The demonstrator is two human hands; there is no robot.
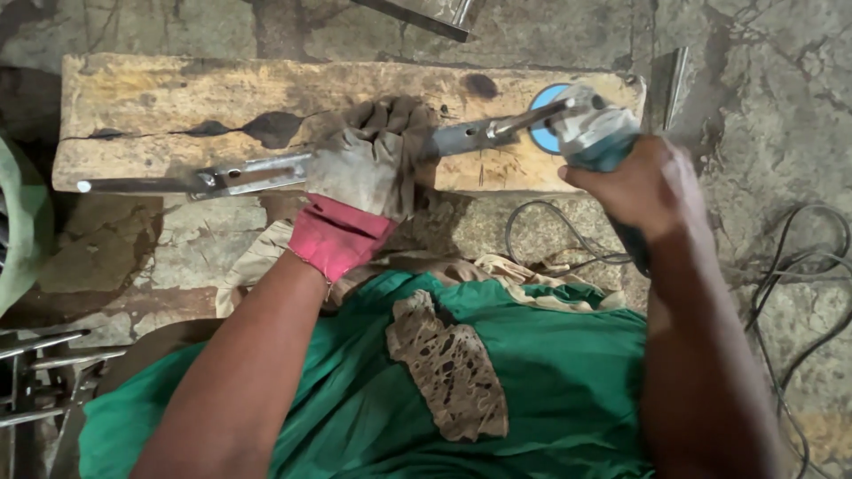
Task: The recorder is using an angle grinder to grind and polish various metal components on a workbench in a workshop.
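Observation:
My left hand (366, 160), in a worn grey glove with a red cuff, presses down on a long flat metal bar (257, 173) lying along a wooden plank (160, 98). The bar has holes and a thin rod end sticking out at the left. My right hand (643, 182), bare, grips the body of an angle grinder (590, 133). Its blue disc (543, 133) sits against the right end of the bar (497, 129), near the plank's right end.
The grinder's cable (550, 235) loops over the cracked concrete floor, with more cables (799, 266) at the right. Metal rods (40, 372) lie at the lower left. A metal piece (426, 13) lies beyond the plank. Green cloth (550, 372) covers my lap.

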